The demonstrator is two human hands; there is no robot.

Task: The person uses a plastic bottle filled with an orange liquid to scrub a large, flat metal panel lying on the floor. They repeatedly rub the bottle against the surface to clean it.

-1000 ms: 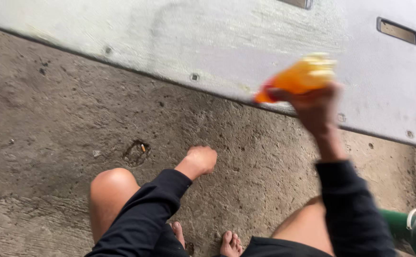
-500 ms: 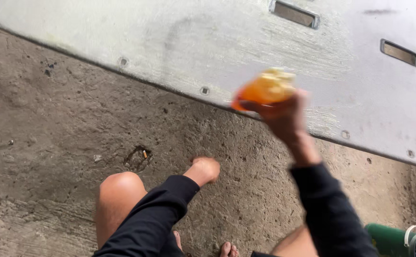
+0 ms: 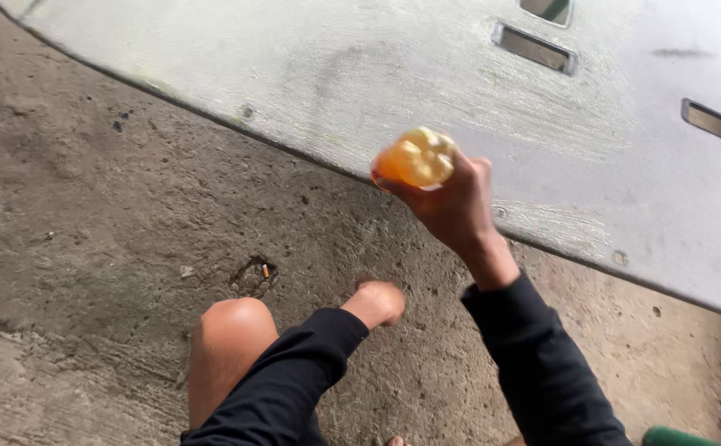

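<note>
My right hand grips an orange plastic bottle, tipped so its ribbed bottom faces the camera. It hangs just over the near edge of a large grey panel lying on the concrete floor. My left hand is closed into a loose fist with nothing in it, held low above the concrete near my bare knee. Both arms wear dark long sleeves.
The grey panel has rectangular slots and small round holes along its edge. A small pit with a cigarette butt marks the concrete beside my knee. A green object shows at the bottom right corner.
My right hand has carried the orange bottle leftward along the panel edge and turned its bottom toward the camera. The left fist has stayed near the knee.
</note>
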